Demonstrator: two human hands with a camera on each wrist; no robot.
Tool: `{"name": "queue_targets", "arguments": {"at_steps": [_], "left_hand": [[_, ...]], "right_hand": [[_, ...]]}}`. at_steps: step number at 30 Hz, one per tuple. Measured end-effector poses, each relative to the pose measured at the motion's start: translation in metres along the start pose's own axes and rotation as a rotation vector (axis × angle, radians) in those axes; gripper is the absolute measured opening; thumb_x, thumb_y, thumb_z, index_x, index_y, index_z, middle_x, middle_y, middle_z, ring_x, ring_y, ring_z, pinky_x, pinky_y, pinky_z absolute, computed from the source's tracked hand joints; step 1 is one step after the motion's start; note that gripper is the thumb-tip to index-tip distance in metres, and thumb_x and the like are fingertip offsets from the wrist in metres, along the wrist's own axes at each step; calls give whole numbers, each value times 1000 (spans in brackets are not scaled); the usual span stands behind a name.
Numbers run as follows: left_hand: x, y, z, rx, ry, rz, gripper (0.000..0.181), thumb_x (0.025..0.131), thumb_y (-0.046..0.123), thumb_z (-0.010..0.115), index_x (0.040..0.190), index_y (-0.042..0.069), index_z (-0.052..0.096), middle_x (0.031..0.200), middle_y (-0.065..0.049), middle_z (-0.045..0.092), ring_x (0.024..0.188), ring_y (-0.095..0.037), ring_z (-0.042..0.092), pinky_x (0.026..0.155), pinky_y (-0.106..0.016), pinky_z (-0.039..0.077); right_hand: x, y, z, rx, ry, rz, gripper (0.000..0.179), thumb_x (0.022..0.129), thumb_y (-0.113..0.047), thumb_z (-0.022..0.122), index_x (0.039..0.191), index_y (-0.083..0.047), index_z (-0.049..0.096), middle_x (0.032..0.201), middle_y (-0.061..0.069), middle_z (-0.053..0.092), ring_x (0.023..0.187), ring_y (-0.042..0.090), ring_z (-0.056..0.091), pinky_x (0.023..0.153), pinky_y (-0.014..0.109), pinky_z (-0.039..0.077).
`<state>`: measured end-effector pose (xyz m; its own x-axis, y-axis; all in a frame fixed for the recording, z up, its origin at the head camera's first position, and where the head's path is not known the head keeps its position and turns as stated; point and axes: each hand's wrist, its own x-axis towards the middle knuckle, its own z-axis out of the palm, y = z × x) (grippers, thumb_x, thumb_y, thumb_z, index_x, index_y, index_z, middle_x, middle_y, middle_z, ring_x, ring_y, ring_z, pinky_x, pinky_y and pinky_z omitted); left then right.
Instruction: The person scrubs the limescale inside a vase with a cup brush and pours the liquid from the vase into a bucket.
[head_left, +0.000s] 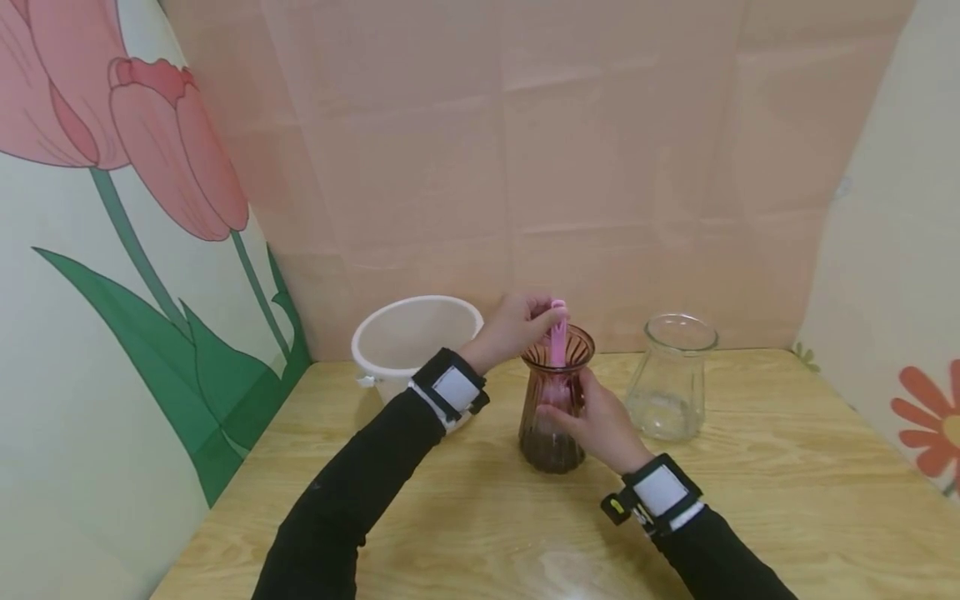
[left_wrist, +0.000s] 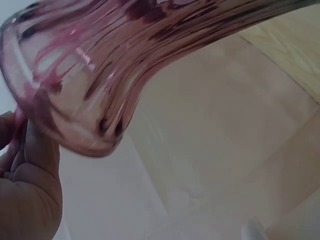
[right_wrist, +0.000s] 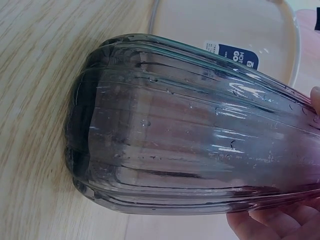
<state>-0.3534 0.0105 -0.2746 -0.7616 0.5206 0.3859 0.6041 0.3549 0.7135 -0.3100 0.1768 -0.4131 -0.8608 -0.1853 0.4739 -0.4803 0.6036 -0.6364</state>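
Pink stick in the purple vase, both hands busy, work looks mid-way

I've got the purple vase (head_left: pixel 551 385) roughly upright on the bench (head_left: pixel 480 517), between the white bucket (head_left: pixel 388 385) on the left and the clear vase (head_left: pixel 667 392) on the right, slightly farther back. My right hand (head_left: pixel 602 423) has it by the side, thumb across the near face; its grip is wrapped round the glass. My left hand (head_left: pixel 515 328) is over the mouth, its grip pinching the top of the pink stick (head_left: pixel 558 346), which runs down inside past the rim. Can't make out the stick's lower end through the ribbed glass.

Done, as far as I can see: vase steadied, stick in. Not done: stick not out, vase not let go. I'd call it the middle of the job; can't tell how much more the inside needs. Right wrist view shows droplets on the purple glass; inside or outside, no idea.

Clear vase stands apart, neither hand on it; can't say whether it's been dealt with. Bucket also untouched, label visible from the right wrist; contents hidden, so no progress to read there.
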Motion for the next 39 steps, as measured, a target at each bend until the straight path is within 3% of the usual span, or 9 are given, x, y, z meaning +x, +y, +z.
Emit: {"name": "queue_targets", "arguments": {"at_steps": [4, 8, 15, 19, 22, 24, 30, 39], "left_hand": [[0, -4, 7, 126, -82, 23, 22, 99, 21, 58, 82, 7, 63, 65, 2, 52, 58, -7, 50, 53, -20, 42], [1, -5, 10, 221, -140, 35, 19, 98, 21, 60, 84, 10, 64, 68, 3, 56, 60, -6, 51, 55, -19, 43], [2, 0, 10, 301, -242, 58, 15, 96, 15, 62, 83, 8, 63, 66, 3, 54, 60, -8, 48, 56, -19, 38], [5, 3, 10, 331, -308, 77, 16, 94, 9, 64, 79, 9, 59, 68, 3, 51, 62, -8, 46, 57, -18, 36], [7, 5, 11, 348, -356, 87, 20, 93, 6, 64, 75, 10, 56, 67, 3, 49, 61, -8, 46, 57, -18, 35], [8, 4, 12, 353, -382, 88, 22, 92, 6, 65, 73, 11, 55, 65, 4, 48, 59, -8, 45, 56, -18, 35], [10, 4, 13, 394, -420, 100, 25, 89, 5, 68, 70, 12, 54, 66, 4, 49, 62, -8, 46, 58, -18, 36], [9, 6, 15, 418, -403, 108, 23, 87, 1, 68, 70, 12, 57, 67, 4, 53, 64, -9, 49, 59, -18, 38]], "right_hand": [[-1, -2, -1, -1, -4, -2, 85, 82, -52, 73, 144, -8, 33, 122, 20, 59, 95, 28, 60, 74, 44, 51], [-1, -3, -1, -2, -7, 8, 87, 82, -52, 72, 145, -8, 31, 121, 19, 59, 95, 28, 60, 75, 44, 51], [-4, -5, -2, -13, 2, -2, 79, 82, -48, 74, 138, -8, 37, 95, 9, 58, 78, 21, 53, 63, 36, 46], [-5, -5, -4, -13, 3, -6, 81, 83, -49, 73, 140, -8, 35, 109, 16, 61, 88, 26, 58, 70, 41, 49], [-6, -5, -5, -1, -10, 6, 86, 83, -52, 71, 145, -8, 30, 130, 23, 55, 106, 32, 58, 81, 49, 50], [-6, -5, -6, 8, -18, 13, 87, 83, -54, 71, 145, -9, 30, 133, 24, 53, 111, 34, 56, 83, 51, 50], [-7, -5, -5, 30, -25, 22, 85, 82, -55, 70, 143, -8, 32, 135, 23, 51, 116, 36, 55, 86, 53, 49], [-7, -5, -7, 33, -33, 29, 86, 82, -56, 70, 143, -8, 32, 137, 24, 50, 118, 38, 53, 88, 54, 48]]}}
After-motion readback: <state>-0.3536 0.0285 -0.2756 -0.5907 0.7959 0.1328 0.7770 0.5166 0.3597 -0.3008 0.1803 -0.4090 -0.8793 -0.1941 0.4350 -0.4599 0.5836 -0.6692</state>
